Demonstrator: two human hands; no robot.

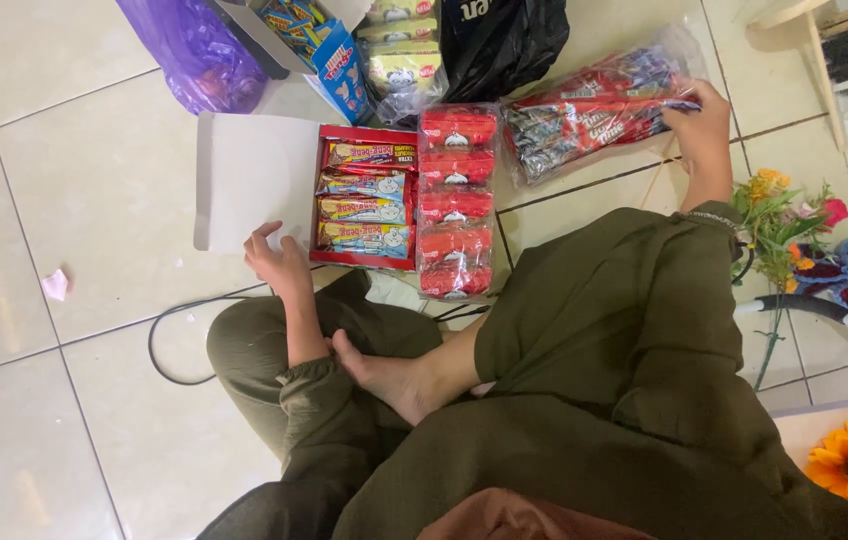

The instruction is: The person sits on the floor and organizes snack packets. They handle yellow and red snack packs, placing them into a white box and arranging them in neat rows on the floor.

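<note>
Seemingly well under way, the packing is seen from the single head view, looking down at a person seated cross-legged on the tiled floor (74, 150). A red box (364, 198) lies open in front of the knees, its white lid (249, 175) folded out flat to the left. Four snack packs (366, 198) are stacked inside it, filling the box from top to bottom as far as can be told. Just beside the box on the right, a strip of red sachets (456, 200) is laid out, touching the box's edge.

The left hand (277, 258) is rested on the lower corner of the lid, fingers curled over its edge, so the lid is held down. The right hand (699, 125) is stretched out to a clear bag of red bars (589, 108), with the fingers closed on the bag's end; the bag lies on the floor, well apart from the box.

Judged from this, the box is filled but not shut, and the bars are not yet taken out of the bag.

Further back, a purple bag (194, 50), a blue carton (329, 40), a black bag (504, 35) and a clear pack of yellow-green sachets (402, 55) are set near each other. A black cable (169, 335) is looped by the left knee, and flowers (794, 225) lie at the right
</note>
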